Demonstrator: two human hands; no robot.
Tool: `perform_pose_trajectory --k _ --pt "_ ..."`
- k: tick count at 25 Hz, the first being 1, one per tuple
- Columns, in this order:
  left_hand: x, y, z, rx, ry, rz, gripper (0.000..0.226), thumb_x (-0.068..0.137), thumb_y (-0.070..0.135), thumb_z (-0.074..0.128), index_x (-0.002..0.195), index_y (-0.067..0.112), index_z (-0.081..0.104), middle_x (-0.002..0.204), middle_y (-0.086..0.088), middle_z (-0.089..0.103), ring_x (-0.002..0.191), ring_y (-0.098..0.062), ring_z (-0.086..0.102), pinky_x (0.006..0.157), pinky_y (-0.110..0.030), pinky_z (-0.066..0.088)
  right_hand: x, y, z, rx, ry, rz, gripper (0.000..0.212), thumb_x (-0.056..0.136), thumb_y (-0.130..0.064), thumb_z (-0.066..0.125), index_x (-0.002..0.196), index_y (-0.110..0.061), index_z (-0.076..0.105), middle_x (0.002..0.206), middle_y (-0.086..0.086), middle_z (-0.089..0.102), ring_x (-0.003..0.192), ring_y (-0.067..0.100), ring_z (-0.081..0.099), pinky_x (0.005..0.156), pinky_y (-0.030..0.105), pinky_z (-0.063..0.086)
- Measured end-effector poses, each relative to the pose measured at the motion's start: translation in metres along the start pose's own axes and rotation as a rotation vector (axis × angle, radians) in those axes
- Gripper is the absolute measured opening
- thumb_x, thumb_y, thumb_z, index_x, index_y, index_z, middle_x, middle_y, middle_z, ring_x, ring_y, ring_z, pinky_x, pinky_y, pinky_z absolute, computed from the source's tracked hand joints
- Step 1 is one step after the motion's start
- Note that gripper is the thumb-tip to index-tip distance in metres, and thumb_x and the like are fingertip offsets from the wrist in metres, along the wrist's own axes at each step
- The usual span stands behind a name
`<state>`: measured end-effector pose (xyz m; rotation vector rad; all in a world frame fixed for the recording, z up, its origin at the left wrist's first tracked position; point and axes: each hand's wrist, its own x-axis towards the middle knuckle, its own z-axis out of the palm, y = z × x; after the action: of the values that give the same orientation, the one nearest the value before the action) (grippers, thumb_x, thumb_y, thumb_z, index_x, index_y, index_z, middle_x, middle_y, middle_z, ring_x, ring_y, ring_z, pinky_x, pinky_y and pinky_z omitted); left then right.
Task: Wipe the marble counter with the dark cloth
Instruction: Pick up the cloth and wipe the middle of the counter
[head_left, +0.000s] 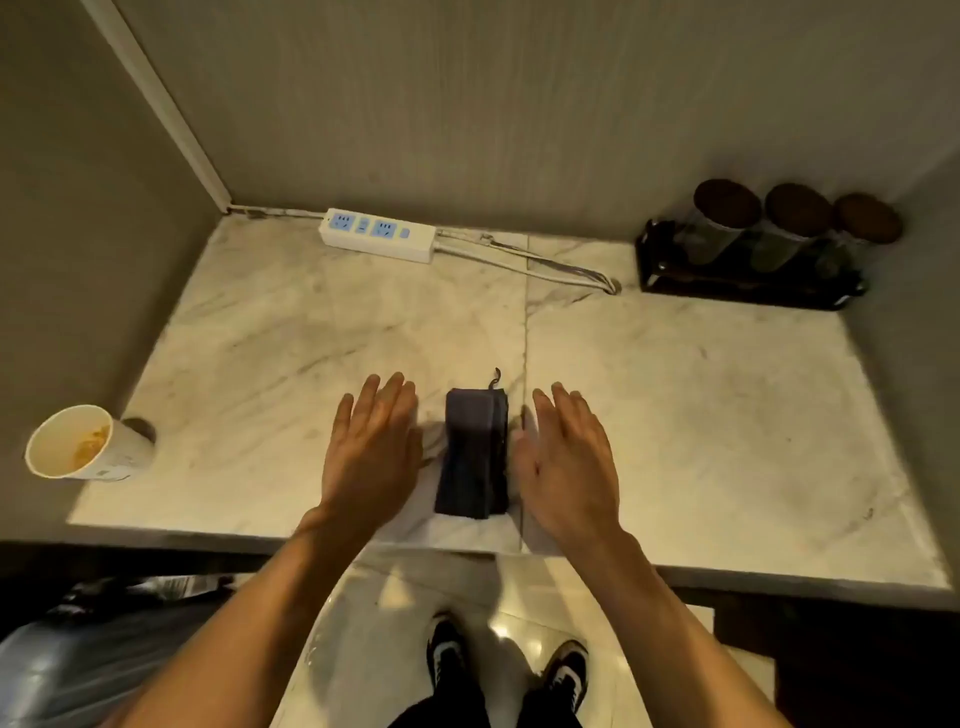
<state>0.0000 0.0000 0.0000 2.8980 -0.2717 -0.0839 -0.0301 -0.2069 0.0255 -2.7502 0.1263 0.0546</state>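
A marble counter (701, 415) is viewed from above, set into a corner between plain walls. A dark cloth (474, 453), folded into a narrow block, is laid near the front edge, at the middle. The left hand (371, 449) and the right hand (569, 457) are held flat just beside it, one on each side, fingers extended and close together, nothing gripped. Whether the palms touch the stone cannot be told. A white power strip (378, 234) and its cable are seen by the back wall, a rack of jars (753, 249) at the back right, a paper cup (88, 444) at the left edge. The cloth is probably best unfolded first, then pressed flat and drawn in overlapping strokes, well clear of the power strip.
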Motion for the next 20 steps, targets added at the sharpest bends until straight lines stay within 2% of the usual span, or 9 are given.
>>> perform_pose_trajectory --k 2,4,10,13,18,20 --pt "0.005 -0.010 0.014 0.012 -0.001 -0.009 0.050 0.097 0.027 0.037 0.143 0.006 0.037 0.153 -0.016 0.035 0.143 -0.036 0.025 0.116 -0.053 0.020 0.007 -0.008 0.018 -0.044 -0.013 -0.025 0.054 0.099 -0.042 0.035 0.144 -0.013 0.035 0.155 0.014 0.030 0.143 0.033 0.022 0.116 0.045 0.020" --pt "0.004 -0.017 0.032 -0.008 -0.033 -0.036 0.054 0.099 0.030 0.029 0.148 0.007 0.028 0.157 -0.015 0.027 0.146 -0.033 0.017 0.118 -0.051 0.013 0.012 -0.015 0.035 -0.070 -0.053 -0.040 0.057 0.098 -0.046 0.033 0.146 -0.016 0.031 0.157 0.013 0.026 0.144 0.033 0.018 0.116 0.046 0.021" --pt "0.007 -0.023 0.064 -0.056 0.012 -0.080 0.054 0.098 0.030 0.028 0.146 0.007 0.034 0.155 -0.015 0.031 0.145 -0.031 0.021 0.118 -0.051 0.012 0.035 -0.038 0.078 -0.093 -0.053 -0.043 0.065 0.095 -0.050 0.036 0.149 -0.015 0.028 0.159 0.012 0.019 0.145 0.032 0.014 0.116 0.048 0.017" --pt "0.007 -0.022 0.070 -0.015 0.024 -0.092 0.055 0.098 0.031 0.026 0.148 0.010 0.031 0.157 -0.012 0.028 0.146 -0.028 0.017 0.119 -0.048 0.007 0.038 -0.047 0.092 -0.093 -0.031 -0.011 0.067 0.095 -0.048 0.039 0.149 -0.011 0.027 0.160 0.013 0.018 0.146 0.033 0.015 0.117 0.049 0.016" --pt "0.007 -0.020 0.068 -0.016 0.035 -0.089 0.052 0.097 0.027 0.034 0.145 0.007 0.036 0.154 -0.014 0.032 0.145 -0.031 0.022 0.117 -0.051 0.012 0.031 -0.055 0.109 -0.084 -0.031 0.069 0.065 0.097 -0.041 0.037 0.152 -0.009 0.021 0.160 0.012 0.016 0.147 0.030 0.011 0.119 0.047 0.009" --pt "0.007 -0.021 0.068 -0.025 0.038 -0.091 0.053 0.097 0.026 0.033 0.146 0.007 0.035 0.155 -0.014 0.032 0.145 -0.031 0.022 0.117 -0.051 0.014 0.030 -0.056 0.113 -0.057 -0.027 0.094 0.064 0.097 -0.037 0.038 0.152 -0.009 0.019 0.160 0.011 0.016 0.147 0.029 0.011 0.119 0.047 0.011"
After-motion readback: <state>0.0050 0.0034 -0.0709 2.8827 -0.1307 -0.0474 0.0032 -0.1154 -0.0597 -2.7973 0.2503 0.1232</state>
